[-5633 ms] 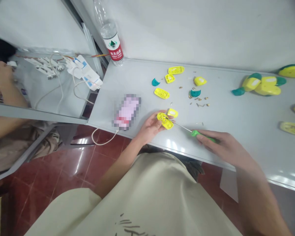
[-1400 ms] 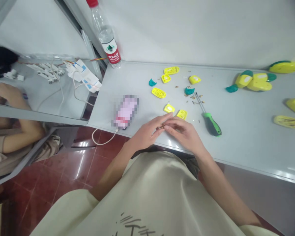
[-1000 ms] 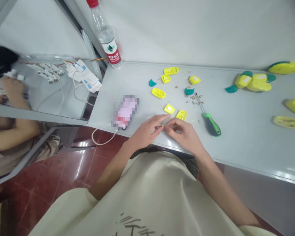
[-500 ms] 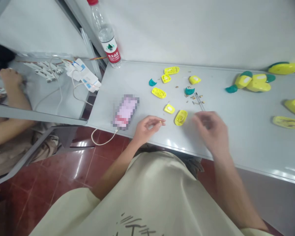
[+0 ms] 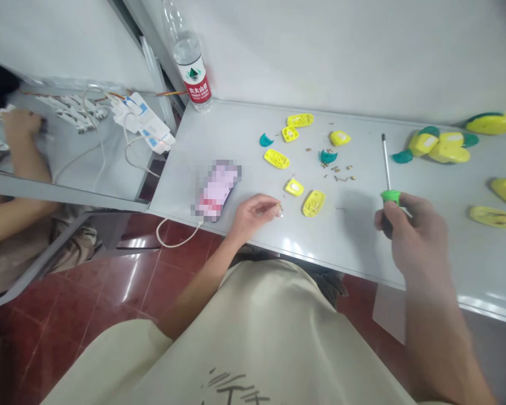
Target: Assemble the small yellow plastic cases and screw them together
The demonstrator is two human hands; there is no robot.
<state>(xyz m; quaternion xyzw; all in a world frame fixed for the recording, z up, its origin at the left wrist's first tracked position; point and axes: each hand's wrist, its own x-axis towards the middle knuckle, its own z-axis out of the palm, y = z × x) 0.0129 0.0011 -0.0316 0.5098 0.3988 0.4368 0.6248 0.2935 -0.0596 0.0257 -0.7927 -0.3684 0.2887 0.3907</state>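
Observation:
My right hand (image 5: 413, 233) is closed around the green handle of a screwdriver (image 5: 387, 171), held off the table with the shaft pointing up and away. My left hand (image 5: 253, 212) rests at the near edge of the grey table (image 5: 447, 236) and pinches a tiny brass screw (image 5: 280, 206) between thumb and fingertip. Just right of it lies a yellow plastic shell half (image 5: 314, 203), open side up, with a smaller yellow piece (image 5: 294, 187) beside it.
More yellow parts (image 5: 277, 159), teal caps (image 5: 328, 157) and several loose screws (image 5: 341, 174) lie farther back. Assembled yellow-and-teal toys (image 5: 441, 145) sit at the right. A phone (image 5: 217, 189) on a cable lies left, a water bottle (image 5: 191, 64) at the back. Another person works at the left bench.
My right hand left my left hand, reached right and lifted the screwdriver off the table. The left hand kept pinching the small screw.

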